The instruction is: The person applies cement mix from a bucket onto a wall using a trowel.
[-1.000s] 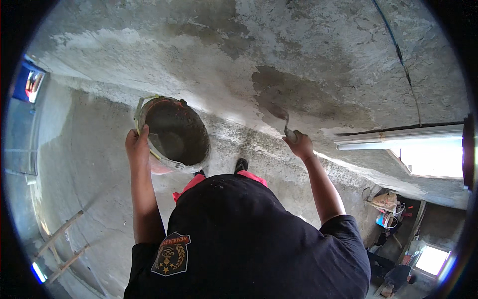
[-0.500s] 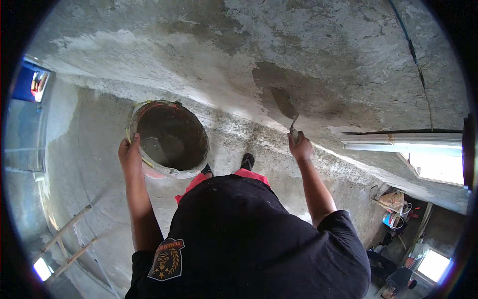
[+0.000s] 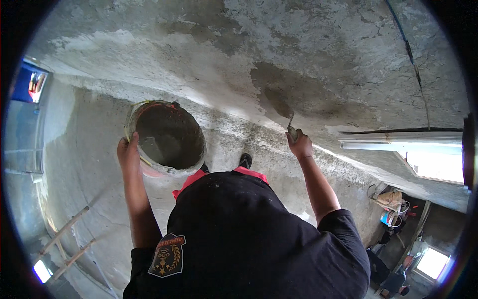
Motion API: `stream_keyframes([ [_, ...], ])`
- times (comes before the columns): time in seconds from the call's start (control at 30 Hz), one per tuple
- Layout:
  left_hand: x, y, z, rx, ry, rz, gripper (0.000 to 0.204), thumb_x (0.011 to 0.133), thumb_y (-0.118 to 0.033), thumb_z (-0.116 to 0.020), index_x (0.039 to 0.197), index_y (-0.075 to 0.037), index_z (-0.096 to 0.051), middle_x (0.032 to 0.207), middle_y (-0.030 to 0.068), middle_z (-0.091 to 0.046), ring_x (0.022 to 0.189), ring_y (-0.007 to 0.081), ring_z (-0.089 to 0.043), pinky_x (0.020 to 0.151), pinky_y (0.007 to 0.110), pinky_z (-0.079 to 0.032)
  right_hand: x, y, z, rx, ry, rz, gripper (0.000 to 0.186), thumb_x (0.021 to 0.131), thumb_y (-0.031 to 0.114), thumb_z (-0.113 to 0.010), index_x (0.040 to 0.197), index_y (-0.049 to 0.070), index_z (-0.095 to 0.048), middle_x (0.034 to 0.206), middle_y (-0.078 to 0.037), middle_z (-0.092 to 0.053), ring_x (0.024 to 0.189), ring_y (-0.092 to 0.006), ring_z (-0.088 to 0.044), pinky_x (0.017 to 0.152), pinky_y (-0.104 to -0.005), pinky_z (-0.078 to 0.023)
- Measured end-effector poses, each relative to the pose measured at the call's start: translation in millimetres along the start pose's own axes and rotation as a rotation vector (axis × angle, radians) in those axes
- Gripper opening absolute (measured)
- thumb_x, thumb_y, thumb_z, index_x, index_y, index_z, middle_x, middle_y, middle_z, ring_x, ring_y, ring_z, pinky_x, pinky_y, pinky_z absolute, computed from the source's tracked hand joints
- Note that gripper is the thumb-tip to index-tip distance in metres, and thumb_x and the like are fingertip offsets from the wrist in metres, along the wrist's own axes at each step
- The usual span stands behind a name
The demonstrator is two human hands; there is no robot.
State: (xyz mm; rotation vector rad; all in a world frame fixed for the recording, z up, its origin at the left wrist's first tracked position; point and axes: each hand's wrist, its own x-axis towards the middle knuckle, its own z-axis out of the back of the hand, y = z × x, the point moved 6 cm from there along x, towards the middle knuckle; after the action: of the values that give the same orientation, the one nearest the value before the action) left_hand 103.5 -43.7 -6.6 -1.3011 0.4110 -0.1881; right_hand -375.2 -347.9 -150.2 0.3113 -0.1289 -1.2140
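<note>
My left hand (image 3: 129, 157) grips the near left rim of a round bucket (image 3: 172, 172), thumb over the edge. Grey wet mortar (image 3: 172, 147) lies inside it. My right hand (image 3: 300, 145) is closed round the handle of a trowel (image 3: 280, 103). The trowel's blade points up and to the left, flat against or very close to the rough grey wall (image 3: 328, 30); whether it touches cannot be told. Around the blade spreads a darker, damp-looking patch (image 3: 261, 77) of plaster.
A dark cable (image 3: 408, 47) hangs down the wall at right, above a window frame (image 3: 403, 140). Wooden poles (image 3: 64, 229) stand at lower left. Another pail (image 3: 391, 218) and a sack (image 3: 389, 199) sit at lower right. My feet (image 3: 245, 160) are on the concrete floor.
The trowel and my right hand have shifted very slightly left along the wall. The bucket has moved a little left with my left hand still on its rim.
</note>
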Motion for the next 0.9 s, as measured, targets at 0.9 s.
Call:
stream_keyframes([
  [0.9,6.5,-1.8,1.0,-0.003,0.005,-0.042,0.023,0.086,-0.02,-0.066,0.074,-0.005,-0.054,0.068,-0.0029,-0.049,0.062,0.0058,-0.041,0.055,0.024,-0.034,5.0,-4.1,20.4,-0.097,-0.083,-0.042,0.042,0.079,0.049,-0.064,0.088,0.008,-0.057,0.074,-0.02,-0.065,0.073,-0.0411,-0.063,0.064,-0.0494,-0.05],
])
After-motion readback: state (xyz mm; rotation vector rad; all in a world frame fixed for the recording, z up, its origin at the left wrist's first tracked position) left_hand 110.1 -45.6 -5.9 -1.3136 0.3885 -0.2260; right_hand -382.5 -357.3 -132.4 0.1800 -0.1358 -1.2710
